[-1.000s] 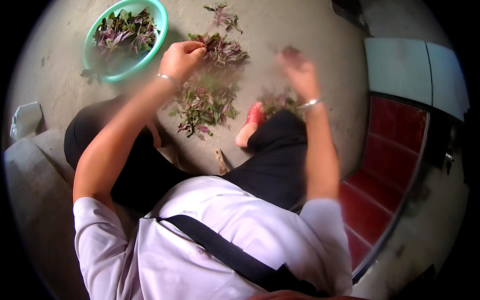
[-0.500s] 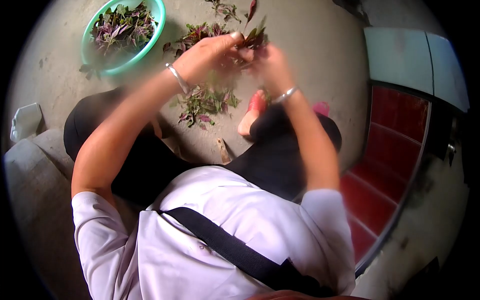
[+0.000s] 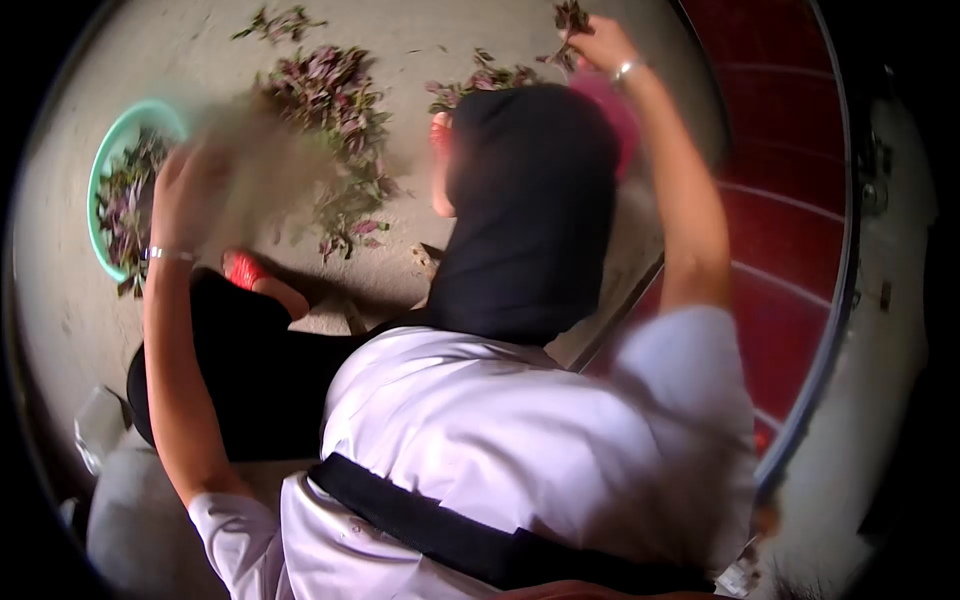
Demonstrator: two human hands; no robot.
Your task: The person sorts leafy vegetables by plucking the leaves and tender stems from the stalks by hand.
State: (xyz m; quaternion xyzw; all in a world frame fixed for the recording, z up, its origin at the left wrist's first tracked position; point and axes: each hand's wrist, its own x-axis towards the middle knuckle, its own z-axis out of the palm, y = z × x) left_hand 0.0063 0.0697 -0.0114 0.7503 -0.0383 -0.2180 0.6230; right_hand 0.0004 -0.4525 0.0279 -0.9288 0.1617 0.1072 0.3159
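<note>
My left hand (image 3: 188,205), smeared by motion, is at the right side of a light green plastic basin (image 3: 96,200). Purple-green leafy greens (image 3: 122,215) lie inside the basin. A pale green blur beside this hand hides whatever may be in its fingers. Far to the right, my right hand (image 3: 603,45) is closed on a sprig of purple-green leaves (image 3: 571,18), held up beyond my knee. Below that hand, a low pile of the same greens (image 3: 490,80) lies on the floor. Between my hands spreads a larger heap of leaves (image 3: 330,100).
A small bunch of leaves (image 3: 278,24) lies at the far end of the concrete floor (image 3: 420,30). Red tiles (image 3: 770,230) run along the right. My bent knee (image 3: 540,190) rises near the middle, and a red shoe (image 3: 245,270) shows at left.
My hands, together over the leaves before, are now wide apart: the left went to the basin, the right outward with a sprig. The view has shifted, showing more red tile.
</note>
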